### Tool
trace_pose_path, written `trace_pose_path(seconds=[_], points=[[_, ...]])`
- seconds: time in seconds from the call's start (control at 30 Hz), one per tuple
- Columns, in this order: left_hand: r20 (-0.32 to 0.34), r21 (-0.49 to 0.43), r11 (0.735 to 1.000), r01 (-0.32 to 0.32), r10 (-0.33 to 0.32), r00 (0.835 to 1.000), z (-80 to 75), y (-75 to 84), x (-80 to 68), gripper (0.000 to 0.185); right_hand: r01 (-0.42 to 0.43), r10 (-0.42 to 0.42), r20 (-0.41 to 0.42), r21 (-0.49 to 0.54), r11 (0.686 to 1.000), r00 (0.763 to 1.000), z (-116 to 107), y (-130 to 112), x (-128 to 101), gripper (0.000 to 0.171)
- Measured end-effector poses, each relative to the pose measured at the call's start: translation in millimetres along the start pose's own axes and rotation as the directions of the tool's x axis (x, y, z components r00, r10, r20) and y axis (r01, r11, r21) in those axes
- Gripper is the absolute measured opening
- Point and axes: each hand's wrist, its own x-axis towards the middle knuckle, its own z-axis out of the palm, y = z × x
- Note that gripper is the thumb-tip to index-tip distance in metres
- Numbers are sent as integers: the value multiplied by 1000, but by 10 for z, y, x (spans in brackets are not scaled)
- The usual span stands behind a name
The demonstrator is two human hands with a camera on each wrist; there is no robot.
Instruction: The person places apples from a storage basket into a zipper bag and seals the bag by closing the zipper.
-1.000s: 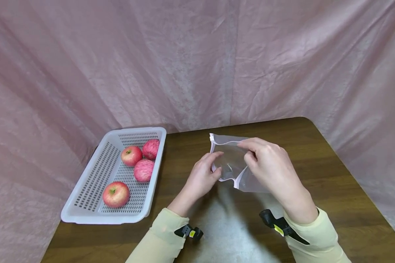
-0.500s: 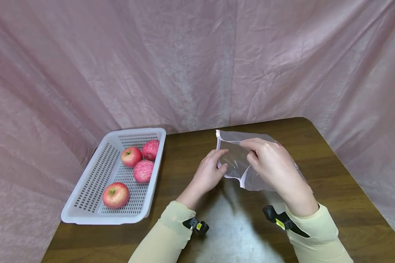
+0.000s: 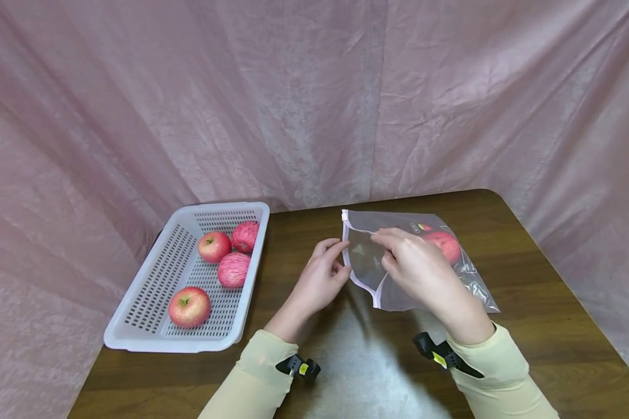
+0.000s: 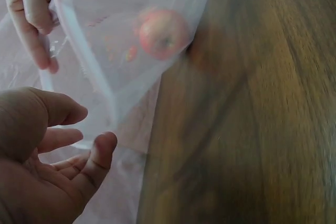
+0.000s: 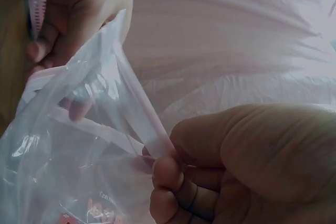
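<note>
A clear zip bag (image 3: 359, 262) with a pale pink zip strip lies with its mouth spread towards the left. An apple (image 3: 442, 245) sits inside at the far end, partly behind my right hand (image 3: 419, 267). That hand pinches the bag's upper rim between thumb and fingers; the pinch shows closely on the zip strip (image 5: 142, 103) in the right wrist view. At the mouth's left edge is my left hand (image 3: 318, 276). In the left wrist view, the left hand's fingers (image 4: 65, 109) stand apart from its thumb, with no plastic clearly gripped between them.
On the left stands a white perforated plastic basket (image 3: 136, 343) with several apples, among them a loose one (image 3: 190, 306) near its front. The brown wooden table (image 3: 524, 326) reaches back to a pink curtain (image 3: 314, 116).
The bag first shifted right, then slightly back left. My left fingers have drawn back from inside the mouth to its edge. The apple in the bag has come into view beyond my right hand.
</note>
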Motion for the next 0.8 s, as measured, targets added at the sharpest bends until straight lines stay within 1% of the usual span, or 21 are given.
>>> trace_pose_path(seconds=[0.17,0.33,0.5,0.7,0.8], points=[[-9,66,998,-16,16,1000,-143,-3,-105,51,5,-5,11,-16,1000,1000,28,0,-9,45],[-26,177,983,-41,47,999,-310,-3,-220,52,18,-18,10,-18,1000,1000,21,-13,-13,45],[-24,280,957,-73,83,996,-448,-12,-338,53,21,-21,5,-10,1000,1000,16,-10,-12,45],[-47,367,922,-124,151,987,-582,-25,-453,56,40,-40,-13,-11,999,999,20,0,-12,44],[-58,408,905,-125,163,985,-661,-27,-493,58,51,-51,-28,-2,999,998,22,-1,-13,44]])
